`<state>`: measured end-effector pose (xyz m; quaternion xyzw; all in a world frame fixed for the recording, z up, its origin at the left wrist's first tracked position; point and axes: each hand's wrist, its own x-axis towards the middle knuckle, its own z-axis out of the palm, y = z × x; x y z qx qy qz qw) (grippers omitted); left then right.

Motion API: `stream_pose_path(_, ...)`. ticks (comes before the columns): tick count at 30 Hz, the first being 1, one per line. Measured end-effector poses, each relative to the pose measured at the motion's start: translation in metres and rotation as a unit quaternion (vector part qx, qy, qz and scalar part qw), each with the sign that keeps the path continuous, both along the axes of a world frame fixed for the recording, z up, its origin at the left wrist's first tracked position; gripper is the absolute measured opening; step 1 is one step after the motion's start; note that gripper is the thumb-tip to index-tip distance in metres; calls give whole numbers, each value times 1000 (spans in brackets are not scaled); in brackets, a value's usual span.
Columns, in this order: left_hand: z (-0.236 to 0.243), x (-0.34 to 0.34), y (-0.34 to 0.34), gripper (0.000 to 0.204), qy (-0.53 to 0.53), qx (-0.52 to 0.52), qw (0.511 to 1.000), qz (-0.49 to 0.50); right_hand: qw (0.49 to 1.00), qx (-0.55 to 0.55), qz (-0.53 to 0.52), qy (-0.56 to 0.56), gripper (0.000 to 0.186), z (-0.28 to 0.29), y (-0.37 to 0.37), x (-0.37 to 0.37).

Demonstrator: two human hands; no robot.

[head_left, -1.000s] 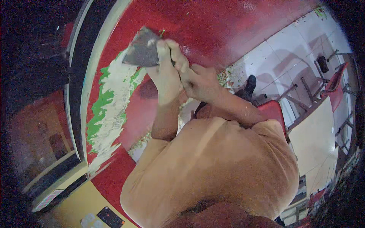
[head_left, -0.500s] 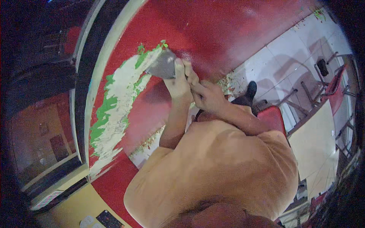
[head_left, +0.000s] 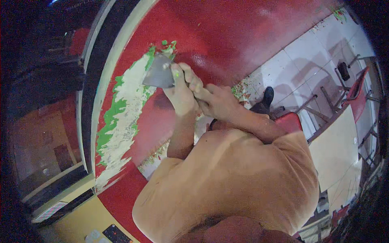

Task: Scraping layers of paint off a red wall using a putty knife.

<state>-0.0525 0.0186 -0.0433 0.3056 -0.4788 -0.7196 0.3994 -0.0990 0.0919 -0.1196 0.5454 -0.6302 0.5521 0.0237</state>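
A broad grey scraper blade [head_left: 159,73] lies against the red wall [head_left: 170,32], at the upper right edge of a bared patch. My left hand [head_left: 182,95] is closed round the scraper, its thumb laid along the base of the blade. Close behind it, my right hand [head_left: 216,101] is wrapped round the rear of the scraper, whose handle is hidden by the fingers. The bared patch [head_left: 131,89] shows white, with green paint [head_left: 111,125] along its ragged edges. Small green flecks [head_left: 164,42] dot the red just beyond the blade.
Paint chips [head_left: 241,93] litter the white tiled floor [head_left: 267,60] along the wall's foot. A dark-framed window [head_left: 79,125] borders the patch on the left. At right stand a red chair [head_left: 358,95] and a pale tabletop [head_left: 336,137]. A phone-like dark object [head_left: 116,233] lies at lower left.
Both hands and the scraper have moved left across the wall, over the white patch. More green shows at the top, where the blade was.
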Motion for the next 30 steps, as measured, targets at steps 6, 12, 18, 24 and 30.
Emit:
stream_pose_path(6,37,-14,-3,20,21,-59,998,19,1000,-8,-2,11,19,25,-5,-4)
stream_pose_path(12,25,-8,3,24,-25,-58,997,48,1000,-12,19,-16,17,5,-4,10)
stream_pose_path(18,7,-2,3,20,-30,-29,999,25,1000,-22,9,4,19,3,-5,6)
stream_pose_path(24,27,-21,-7,21,-15,-35,999,-14,999,-24,-13,-17,28,-8,-9,-3)
stream_pose_path(30,-11,-10,1,24,-61,-15,997,47,999,26,-5,-30,24,-25,-1,10)
